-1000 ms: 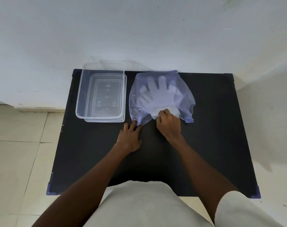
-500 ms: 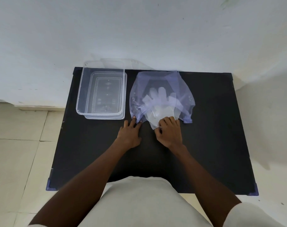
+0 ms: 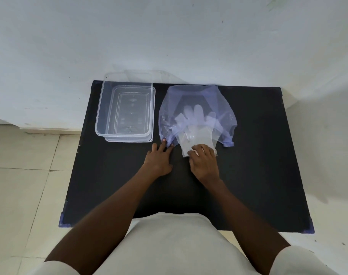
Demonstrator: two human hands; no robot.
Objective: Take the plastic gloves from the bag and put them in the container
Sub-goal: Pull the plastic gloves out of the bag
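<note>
A translucent bluish plastic bag [image 3: 197, 97] lies flat on the black table [image 3: 258, 165]. The clear plastic gloves [image 3: 195, 133] stick halfway out of its near opening, their fingers inside the bag. My right hand [image 3: 203, 162] pinches the gloves' cuff end at the bag's mouth. My left hand [image 3: 159, 159] lies flat with fingertips pressing the bag's near-left corner onto the table. The clear rectangular container [image 3: 127, 110] stands to the left of the bag with nothing in it.
A white wall [image 3: 169, 36] runs right behind the table's far edge. Tiled floor [image 3: 20, 175] shows on the left. The container appears to rest on its clear lid [image 3: 152, 138]. My light-clothed lap fills the bottom of the view.
My right hand has drawn the gloves toward me, so more of them lie outside the bag. My left hand has stayed on the bag's corner.
</note>
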